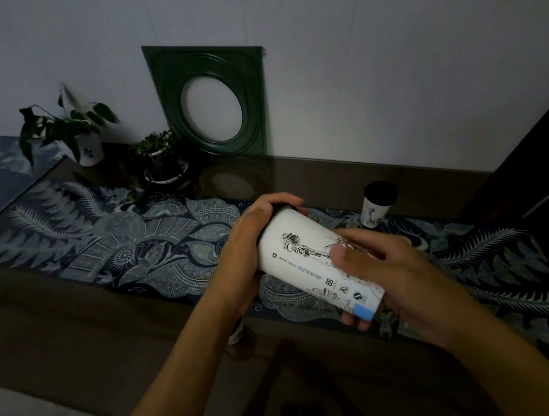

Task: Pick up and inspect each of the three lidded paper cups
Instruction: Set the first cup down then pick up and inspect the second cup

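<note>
A white paper cup with black line drawings and a black lid is held tilted on its side above the table, lid end to the upper left. My left hand wraps around the lid end. My right hand grips the base end, thumb across the printed side. A second lidded cup stands upright on the patterned runner at the back right. Part of a third cup shows under my left forearm near the table's front edge, mostly hidden.
A dark blue patterned runner covers the brown table. Two potted plants stand at the back left. A green square frame with a round opening leans on the wall. Dark furniture rises at right.
</note>
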Action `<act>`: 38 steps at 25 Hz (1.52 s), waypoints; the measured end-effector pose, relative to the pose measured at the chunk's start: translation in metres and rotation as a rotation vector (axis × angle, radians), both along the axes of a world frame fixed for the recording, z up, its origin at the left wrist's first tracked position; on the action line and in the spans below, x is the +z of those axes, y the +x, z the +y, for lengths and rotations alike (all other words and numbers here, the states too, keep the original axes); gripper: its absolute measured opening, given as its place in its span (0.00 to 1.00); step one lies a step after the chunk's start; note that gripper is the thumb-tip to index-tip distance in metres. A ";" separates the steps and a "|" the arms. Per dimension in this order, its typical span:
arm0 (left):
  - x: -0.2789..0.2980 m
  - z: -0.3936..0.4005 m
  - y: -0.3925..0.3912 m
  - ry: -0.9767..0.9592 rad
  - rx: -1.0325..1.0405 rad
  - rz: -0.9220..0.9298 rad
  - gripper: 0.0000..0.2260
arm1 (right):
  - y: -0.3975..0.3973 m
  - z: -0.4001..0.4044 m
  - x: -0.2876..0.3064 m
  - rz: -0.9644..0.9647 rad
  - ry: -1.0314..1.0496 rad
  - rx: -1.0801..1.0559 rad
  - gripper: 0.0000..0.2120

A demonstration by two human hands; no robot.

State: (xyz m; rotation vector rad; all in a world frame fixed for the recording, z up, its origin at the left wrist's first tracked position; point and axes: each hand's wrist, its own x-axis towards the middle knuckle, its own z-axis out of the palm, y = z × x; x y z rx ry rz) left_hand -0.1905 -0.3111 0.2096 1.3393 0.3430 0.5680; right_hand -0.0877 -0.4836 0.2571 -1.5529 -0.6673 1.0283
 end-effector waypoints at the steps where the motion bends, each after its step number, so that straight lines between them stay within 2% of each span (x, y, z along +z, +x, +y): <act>1: 0.001 -0.001 0.003 -0.002 0.020 0.030 0.17 | 0.000 -0.001 -0.002 -0.264 -0.026 0.037 0.21; 3: 0.004 -0.002 0.007 -0.023 0.069 0.152 0.16 | 0.000 -0.002 -0.010 -1.032 -0.175 0.150 0.36; 4: 0.005 -0.002 0.008 -0.043 0.080 0.205 0.16 | -0.001 -0.002 -0.015 -1.327 -0.207 0.181 0.40; 5: 0.005 -0.001 0.008 -0.055 0.074 0.220 0.17 | -0.003 -0.002 -0.018 -1.434 -0.210 0.187 0.42; 6: 0.005 0.000 0.008 -0.054 0.059 0.198 0.18 | -0.004 -0.002 -0.019 -1.411 -0.198 0.173 0.43; 7: 0.004 0.002 0.006 -0.042 0.039 0.158 0.20 | -0.005 -0.003 -0.017 -1.282 -0.172 0.154 0.43; 8: 0.003 0.002 0.004 -0.030 0.021 0.112 0.21 | -0.005 -0.003 -0.013 -1.061 -0.140 0.129 0.42; 9: 0.003 0.003 0.001 -0.019 0.005 0.067 0.22 | -0.005 -0.002 -0.009 -0.744 -0.093 0.104 0.39; 10: 0.003 0.003 -0.001 -0.008 -0.008 0.033 0.21 | -0.004 -0.002 -0.005 -0.381 -0.017 0.087 0.33; 11: 0.003 0.002 -0.002 -0.001 -0.012 0.015 0.20 | -0.003 -0.003 -0.001 -0.097 0.029 0.040 0.25; 12: 0.004 0.001 -0.003 0.003 -0.006 0.017 0.19 | -0.003 -0.004 0.002 0.061 0.024 -0.021 0.19; 13: 0.005 0.000 -0.002 0.003 0.010 0.031 0.18 | -0.004 -0.004 0.004 0.093 0.021 -0.024 0.16; 14: 0.006 -0.001 -0.001 -0.002 0.034 0.055 0.17 | -0.005 -0.004 0.003 0.029 0.037 0.006 0.16; 15: 0.009 -0.002 0.000 -0.011 0.064 0.094 0.17 | -0.006 -0.005 0.000 -0.163 0.035 0.059 0.20; 16: 0.011 -0.003 0.002 -0.024 0.091 0.148 0.16 | -0.006 -0.005 -0.005 -0.496 -0.006 0.126 0.26; 18: 0.013 -0.003 0.003 -0.064 0.112 0.241 0.16 | -0.004 -0.007 -0.018 -1.287 -0.085 0.160 0.37; 19: 0.013 -0.002 0.001 -0.074 0.105 0.245 0.16 | -0.002 -0.009 -0.021 -1.463 -0.071 0.170 0.39; 20: 0.013 -0.001 -0.001 -0.064 0.085 0.217 0.17 | -0.001 -0.011 -0.022 -1.472 -0.040 0.157 0.38; 21: 0.011 0.000 -0.003 -0.044 0.051 0.165 0.17 | -0.002 -0.011 -0.020 -1.326 -0.027 0.143 0.36; 22: 0.011 0.000 -0.007 -0.025 0.009 0.103 0.18 | -0.004 -0.012 -0.012 -1.004 -0.005 0.120 0.34; 24: 0.012 0.001 -0.012 -0.016 -0.046 0.007 0.18 | -0.005 -0.013 -0.007 -0.215 0.099 0.073 0.28; 25: 0.013 0.000 -0.013 -0.019 -0.050 -0.013 0.18 | -0.004 -0.013 -0.006 0.034 0.102 0.011 0.28; 26: 0.013 0.000 -0.013 -0.022 -0.039 -0.011 0.18 | -0.005 -0.012 -0.005 0.162 0.081 -0.004 0.28; 27: 0.014 -0.001 -0.012 -0.027 -0.018 0.007 0.17 | -0.007 -0.012 -0.003 0.136 0.055 0.009 0.29; 28: 0.014 -0.002 -0.011 -0.035 0.010 0.045 0.16 | -0.008 -0.012 -0.003 -0.075 0.027 0.039 0.31; 31: 0.015 -0.006 -0.008 -0.084 0.063 0.241 0.15 | -0.013 -0.013 -0.008 -1.115 -0.178 0.138 0.40; 32: 0.014 -0.006 -0.008 -0.105 0.064 0.273 0.15 | -0.015 -0.014 -0.011 -1.307 -0.168 0.134 0.41; 33: 0.013 -0.005 -0.008 -0.116 0.060 0.273 0.15 | -0.015 -0.015 -0.013 -1.376 -0.130 0.117 0.41; 34: 0.012 -0.004 -0.009 -0.111 0.051 0.253 0.16 | -0.015 -0.016 -0.016 -1.360 -0.099 0.093 0.40; 35: 0.011 -0.004 -0.010 -0.094 0.038 0.220 0.17 | -0.014 -0.016 -0.016 -1.233 -0.092 0.071 0.39; 36: 0.010 -0.003 -0.011 -0.072 0.026 0.177 0.17 | -0.014 -0.015 -0.014 -0.975 -0.090 0.065 0.37; 38: 0.009 -0.002 -0.014 -0.039 0.012 0.096 0.18 | -0.011 -0.013 -0.009 -0.211 0.012 0.030 0.27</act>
